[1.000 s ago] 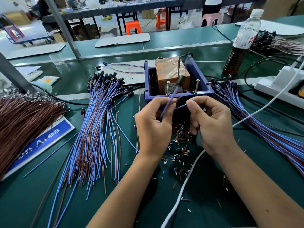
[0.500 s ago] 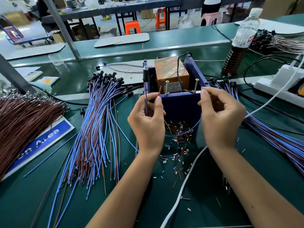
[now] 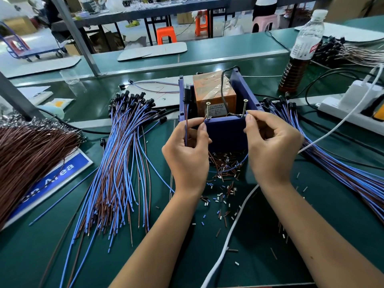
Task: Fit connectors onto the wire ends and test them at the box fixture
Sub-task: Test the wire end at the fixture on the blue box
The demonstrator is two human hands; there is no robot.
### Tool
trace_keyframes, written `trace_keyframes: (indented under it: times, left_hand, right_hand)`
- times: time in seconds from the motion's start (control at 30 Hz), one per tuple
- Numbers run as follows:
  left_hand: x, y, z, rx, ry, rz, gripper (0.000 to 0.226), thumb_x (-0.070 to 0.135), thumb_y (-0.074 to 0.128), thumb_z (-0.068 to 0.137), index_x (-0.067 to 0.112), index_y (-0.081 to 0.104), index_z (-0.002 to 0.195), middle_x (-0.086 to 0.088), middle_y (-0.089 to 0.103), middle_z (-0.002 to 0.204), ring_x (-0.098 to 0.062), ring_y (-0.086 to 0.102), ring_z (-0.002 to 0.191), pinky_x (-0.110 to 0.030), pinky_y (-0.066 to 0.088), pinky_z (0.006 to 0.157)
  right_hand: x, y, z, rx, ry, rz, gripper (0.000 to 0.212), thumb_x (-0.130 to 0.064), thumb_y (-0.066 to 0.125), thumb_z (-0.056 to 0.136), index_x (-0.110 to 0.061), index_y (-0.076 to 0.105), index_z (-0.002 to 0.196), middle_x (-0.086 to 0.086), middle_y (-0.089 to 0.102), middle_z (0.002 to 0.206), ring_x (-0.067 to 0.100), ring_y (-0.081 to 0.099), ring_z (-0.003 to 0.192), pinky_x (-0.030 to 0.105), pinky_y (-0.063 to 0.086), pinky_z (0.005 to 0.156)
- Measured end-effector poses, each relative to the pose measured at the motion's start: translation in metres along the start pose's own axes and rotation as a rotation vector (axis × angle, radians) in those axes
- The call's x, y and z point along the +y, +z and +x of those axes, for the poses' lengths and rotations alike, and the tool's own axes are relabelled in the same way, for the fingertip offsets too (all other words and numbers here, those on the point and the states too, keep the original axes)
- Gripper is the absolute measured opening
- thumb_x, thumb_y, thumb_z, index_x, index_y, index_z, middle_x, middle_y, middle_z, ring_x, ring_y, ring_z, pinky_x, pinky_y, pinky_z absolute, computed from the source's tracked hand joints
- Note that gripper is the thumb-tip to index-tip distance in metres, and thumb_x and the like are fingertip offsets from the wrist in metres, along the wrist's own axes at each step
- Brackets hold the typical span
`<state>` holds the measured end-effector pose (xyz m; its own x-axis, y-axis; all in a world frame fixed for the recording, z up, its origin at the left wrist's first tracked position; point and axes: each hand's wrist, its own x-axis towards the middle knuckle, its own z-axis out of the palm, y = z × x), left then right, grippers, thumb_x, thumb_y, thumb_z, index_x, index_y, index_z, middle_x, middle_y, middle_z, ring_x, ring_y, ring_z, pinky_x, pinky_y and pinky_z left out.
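A blue box fixture [image 3: 225,129] with an orange block [image 3: 214,92] inside stands at the table's middle, two screws [image 3: 207,110] rising from its front wall. My left hand [image 3: 188,154] pinches a blue-and-brown wire pair [image 3: 186,121] upright, its black connector [image 3: 186,93] at the top, and touches the left screw. My right hand [image 3: 272,146] pinches the other wire end at the right screw [image 3: 244,108]. The blue wire [image 3: 234,167] loops down between my hands.
A fan of blue and brown wires with black connectors [image 3: 116,163] lies left, a second bundle [image 3: 332,154] right. Brown wires [image 3: 27,154] pile far left. Cut insulation bits [image 3: 224,183] litter the mat. A bottle [image 3: 301,53], power strip [image 3: 349,107] and white cable [image 3: 228,242] sit nearby.
My hands have spread apart from the box's front to its two screws. The left hand has raised the wire upright with the connector on top; the right has moved right to the right screw.
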<state>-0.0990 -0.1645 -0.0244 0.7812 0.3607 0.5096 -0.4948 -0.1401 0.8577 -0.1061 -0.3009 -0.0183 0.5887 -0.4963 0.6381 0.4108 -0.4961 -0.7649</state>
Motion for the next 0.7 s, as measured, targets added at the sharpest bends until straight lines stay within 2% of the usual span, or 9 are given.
trace_keyframes:
  times: [0.33, 0.7]
  left_hand:
    - [0.0006, -0.0007, -0.0002, 0.004, -0.008, -0.019, 0.009, 0.003, 0.067, 0.096, 0.008, 0.074, 0.098, -0.010, 0.068, 0.070, -0.012, 0.063, 0.062, -0.024, 0.052, 0.067]
    - [0.0043, -0.0026, -0.0015, 0.003, -0.052, -0.048, 0.009, 0.004, 0.066, 0.098, 0.008, 0.073, 0.096, -0.014, 0.067, 0.069, -0.010, 0.058, 0.056, -0.025, 0.048, 0.061]
  right_hand:
    - [-0.0022, -0.0027, -0.0010, -0.013, -0.001, -0.005, 0.014, -0.018, 0.068, 0.099, -0.013, 0.081, 0.100, -0.008, 0.075, 0.081, 0.007, 0.071, 0.073, 0.024, 0.057, 0.067]
    - [-0.0013, -0.0050, -0.0015, -0.024, -0.015, -0.004, 0.014, -0.018, 0.068, 0.100, -0.014, 0.081, 0.101, -0.009, 0.074, 0.079, 0.008, 0.071, 0.071, 0.025, 0.057, 0.066]
